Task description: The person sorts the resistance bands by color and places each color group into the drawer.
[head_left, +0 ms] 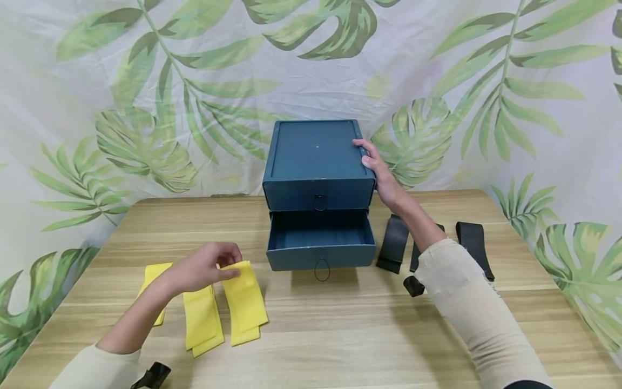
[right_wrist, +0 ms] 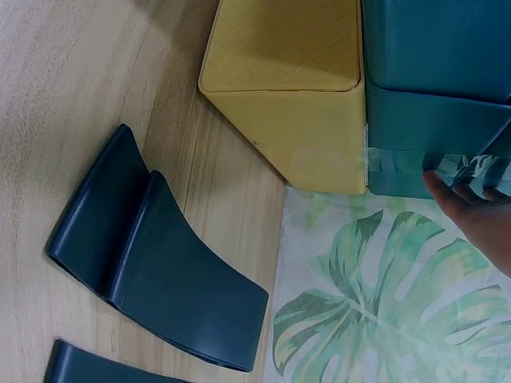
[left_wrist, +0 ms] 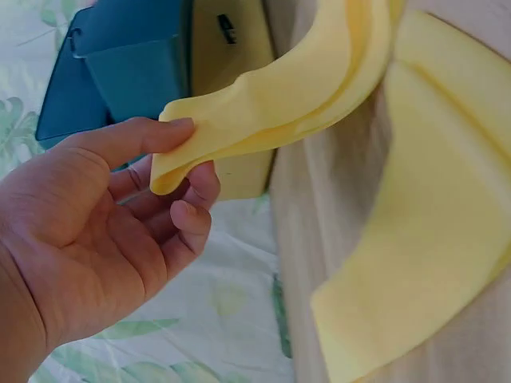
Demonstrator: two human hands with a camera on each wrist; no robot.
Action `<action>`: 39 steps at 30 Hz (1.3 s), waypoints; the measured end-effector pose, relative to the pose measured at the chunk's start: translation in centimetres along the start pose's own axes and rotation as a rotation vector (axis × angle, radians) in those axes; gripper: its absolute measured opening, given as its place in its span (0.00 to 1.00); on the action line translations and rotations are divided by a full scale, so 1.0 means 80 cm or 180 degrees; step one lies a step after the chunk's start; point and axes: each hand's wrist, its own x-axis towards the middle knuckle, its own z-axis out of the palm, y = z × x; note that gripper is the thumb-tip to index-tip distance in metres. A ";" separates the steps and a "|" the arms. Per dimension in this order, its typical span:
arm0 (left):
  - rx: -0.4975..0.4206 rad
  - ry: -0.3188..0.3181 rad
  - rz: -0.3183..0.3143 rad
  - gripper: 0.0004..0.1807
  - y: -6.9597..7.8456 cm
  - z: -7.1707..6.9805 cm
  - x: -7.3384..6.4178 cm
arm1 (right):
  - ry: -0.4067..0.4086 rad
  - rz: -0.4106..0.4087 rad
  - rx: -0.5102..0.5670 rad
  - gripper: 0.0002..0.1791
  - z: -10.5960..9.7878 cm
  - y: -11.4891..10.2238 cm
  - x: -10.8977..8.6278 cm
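My left hand (head_left: 206, 265) pinches the end of a folded yellow resistance band (head_left: 245, 305) between thumb and fingers. In the left wrist view that band (left_wrist: 263, 120) lifts off the table at the pinched end. More folded yellow bands (head_left: 201, 321) lie beside it, partly behind my forearm. A blue two-drawer cabinet (head_left: 316, 151) stands at the back middle. Its lower drawer (head_left: 320, 258) is pulled out, with the bare floor showing; the upper one is closed. On the cabinet's right top edge rests my right hand (head_left: 381, 170), fingertips touching the side.
Dark folded bands (head_left: 393, 240) lie on the right, some partly hidden by my right arm. Under the cabinet, the right wrist view shows a yellow box (right_wrist: 287, 104). The wooden table (head_left: 330, 335) ends at a leaf-patterned cloth (head_left: 233, 65).
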 end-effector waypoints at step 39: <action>-0.2023 0.1946 0.1197 0.06 0.124 -0.060 0.019 | 0.0018 0.0007 0.0033 0.37 0.001 0.000 0.000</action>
